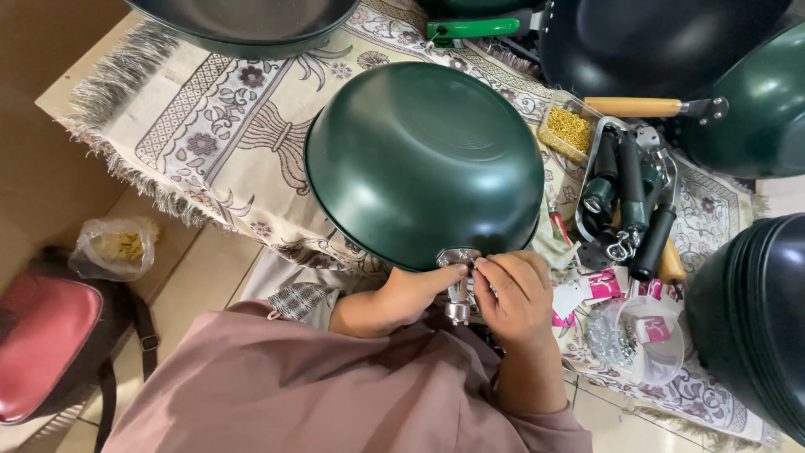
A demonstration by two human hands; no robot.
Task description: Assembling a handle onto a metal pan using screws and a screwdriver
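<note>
Green and upturned, the pan (423, 159) lay on the patterned cloth (218, 126) near us. We pinched its metal handle bracket (458, 285) at the near rim, left hand (402, 295) and right hand (513, 298) fingers closed around it.

- We see open cloth (218, 134) left of green pan (423, 164).
- Right blocked: handle tray (625, 197), screw cup (641, 335), stacked black pans (755, 319).

A red bag (38, 344) sits on the floor beside a plastic bag (113, 246). Loose handles (633, 201) fill a tray; a tub of gold screws (568, 128) sits nearby.
</note>
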